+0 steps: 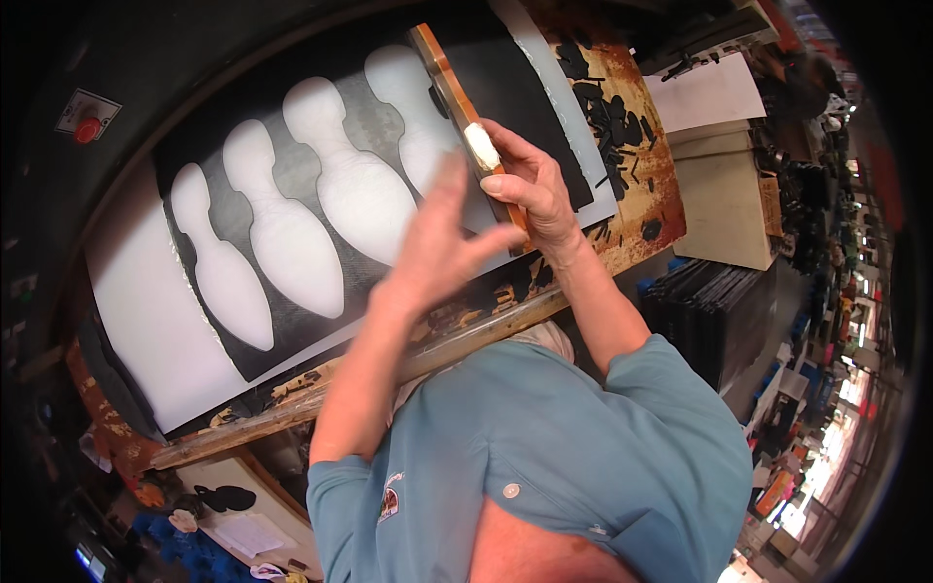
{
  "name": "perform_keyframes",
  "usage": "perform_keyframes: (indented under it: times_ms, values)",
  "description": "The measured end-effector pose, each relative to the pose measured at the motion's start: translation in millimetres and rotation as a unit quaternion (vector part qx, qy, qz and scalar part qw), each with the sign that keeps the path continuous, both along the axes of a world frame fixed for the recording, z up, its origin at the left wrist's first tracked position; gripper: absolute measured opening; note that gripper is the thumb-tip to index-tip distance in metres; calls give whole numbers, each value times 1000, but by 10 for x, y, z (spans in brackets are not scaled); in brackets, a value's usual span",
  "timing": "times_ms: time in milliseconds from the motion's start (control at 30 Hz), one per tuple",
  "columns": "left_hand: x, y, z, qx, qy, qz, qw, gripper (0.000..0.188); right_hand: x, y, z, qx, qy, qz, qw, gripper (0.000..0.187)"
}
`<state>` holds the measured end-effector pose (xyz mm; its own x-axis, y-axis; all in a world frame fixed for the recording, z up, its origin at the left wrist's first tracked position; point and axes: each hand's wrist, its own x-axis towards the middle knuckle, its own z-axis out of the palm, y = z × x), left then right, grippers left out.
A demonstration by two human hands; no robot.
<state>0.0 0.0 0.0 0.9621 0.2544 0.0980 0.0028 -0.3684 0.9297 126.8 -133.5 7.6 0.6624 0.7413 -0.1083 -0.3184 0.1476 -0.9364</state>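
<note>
My right hand [536, 189] grips a long, narrow orange-brown cutting die [449, 85], seen edge-on, with a white lump [481, 146] on its side. The die stands tilted over the right part of a black sheet [364, 126]. Blurred by motion, my left hand [432, 243] hovers left of the die with its thumb and fingers apart. Several white shoe-sole-shaped areas show in the black sheet, among them a narrow one [228, 277] at the left and a wide one [360, 185] near my left hand.
A white board [146, 311] lies under the black sheet. Small black scraps [612, 121] litter the worn table [646, 185] at the right. A red button [87, 128] sits on the dark machine at the upper left. Stacked black sheets [705, 311] stand by my right elbow, below a pale box [719, 199].
</note>
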Motion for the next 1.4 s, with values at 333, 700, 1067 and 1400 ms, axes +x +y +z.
perform_keyframes:
  times_ms: [333,700,1067,1400]
  values:
    - [-168,-186,-269,-182,-68,96,976,55,-81,66,22,25,54,-33,998,79]
    - [-1237,740,-245,-282,-2,332,900,34,245,-400,164,-15,-33,-57,998,82]
    - [-1514,899,-77,-373,60,264,888,56,436,-148,-83,-385,-577,-66,717,76]
    - [-947,1008,-235,-372,11,81,925,78,112,1215,-329,-81,-629,53,771,51]
